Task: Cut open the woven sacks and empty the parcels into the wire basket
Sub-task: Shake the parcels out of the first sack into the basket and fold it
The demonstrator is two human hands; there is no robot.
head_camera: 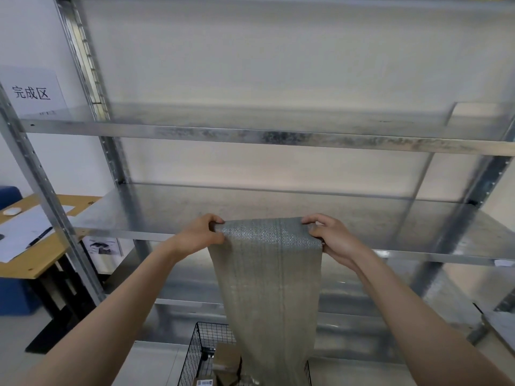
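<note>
The woven sack (267, 288) hangs from your fingers, its lower end inside the wire basket (206, 349) among parcels (225, 358). Your left hand (199, 235) and right hand (333, 238) pinch its top corners.

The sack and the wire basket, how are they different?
The woven sack is soft grey-green weave; the wire basket is black mesh you can see through. The sack hangs limp, gripped at its top by the left hand and right hand; the basket stands low beneath it. Both are containers.
</note>
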